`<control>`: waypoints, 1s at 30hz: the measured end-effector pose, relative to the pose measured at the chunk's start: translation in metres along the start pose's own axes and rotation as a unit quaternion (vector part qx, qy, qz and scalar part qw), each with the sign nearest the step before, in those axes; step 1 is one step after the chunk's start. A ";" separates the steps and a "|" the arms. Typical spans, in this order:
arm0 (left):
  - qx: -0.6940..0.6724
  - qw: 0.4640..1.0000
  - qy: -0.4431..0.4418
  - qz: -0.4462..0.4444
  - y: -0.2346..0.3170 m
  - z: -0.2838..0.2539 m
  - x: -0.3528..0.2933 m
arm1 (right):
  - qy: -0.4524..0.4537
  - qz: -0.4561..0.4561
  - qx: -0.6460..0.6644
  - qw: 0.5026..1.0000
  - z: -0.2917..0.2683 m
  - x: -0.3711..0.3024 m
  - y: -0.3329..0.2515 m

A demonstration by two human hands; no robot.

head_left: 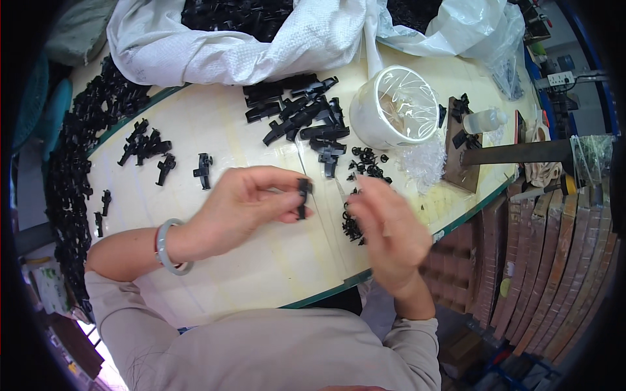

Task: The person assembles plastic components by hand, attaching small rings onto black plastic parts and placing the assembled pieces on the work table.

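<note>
I note a cluttered worktable (pixel 254 264). Right hand (pixel 394 238): half-curled, blurred (contents, if any, I cannot tell). Left hand (pixel 238 195) pinches a black part (pixel 302 201) above it; a slack grip could drop it among small black pieces (pixel 370 171).

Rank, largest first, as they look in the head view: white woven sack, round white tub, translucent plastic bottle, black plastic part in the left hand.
1. White woven sack
2. Round white tub
3. Translucent plastic bottle
4. Black plastic part in the left hand

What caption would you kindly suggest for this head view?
Left hand pinching a black part, right hand beside small black pieces.
</note>
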State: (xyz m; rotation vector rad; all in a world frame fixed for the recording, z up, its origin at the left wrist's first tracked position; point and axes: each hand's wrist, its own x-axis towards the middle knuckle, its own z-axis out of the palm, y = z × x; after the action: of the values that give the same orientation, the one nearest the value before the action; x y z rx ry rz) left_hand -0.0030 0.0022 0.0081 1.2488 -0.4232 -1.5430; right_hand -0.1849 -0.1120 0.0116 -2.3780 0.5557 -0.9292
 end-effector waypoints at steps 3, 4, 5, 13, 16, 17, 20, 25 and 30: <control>0.065 0.994 0.084 0.030 0.007 -0.020 -0.008 | 0.013 0.144 -0.080 0.986 -0.023 0.009 0.021; 0.088 0.986 0.137 0.042 0.009 -0.028 -0.012 | 0.001 0.174 -0.098 0.980 -0.026 0.015 0.025; 0.090 0.986 0.138 0.041 0.012 -0.036 -0.018 | 0.003 0.175 -0.097 0.980 -0.024 0.019 0.029; 0.169 0.937 0.303 0.049 0.017 -0.065 -0.051 | -0.037 0.161 -0.078 0.983 -0.018 0.025 0.041; 0.205 0.919 0.326 0.081 0.015 -0.061 -0.056 | -0.038 0.174 -0.023 0.984 -0.029 0.022 0.033; 0.230 0.905 0.343 0.097 0.013 -0.059 -0.057 | -0.032 0.176 0.068 0.981 -0.030 0.020 0.029; 0.444 0.782 0.356 0.253 0.001 -0.059 -0.063 | -0.037 0.176 0.191 0.965 -0.032 0.008 0.020; 0.273 0.942 0.023 0.193 0.013 -0.012 -0.042 | -0.056 0.095 0.262 0.959 -0.027 -0.003 0.013; 0.012 0.982 -0.186 -0.007 0.002 0.020 -0.001 | -0.134 -0.055 0.168 0.975 -0.024 0.002 0.006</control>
State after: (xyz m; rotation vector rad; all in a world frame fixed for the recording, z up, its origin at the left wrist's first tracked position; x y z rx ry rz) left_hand -0.0193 -0.0046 0.0181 0.9809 -0.6750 -1.7931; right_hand -0.2017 -0.1257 0.0244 -2.1888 0.1489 -0.6689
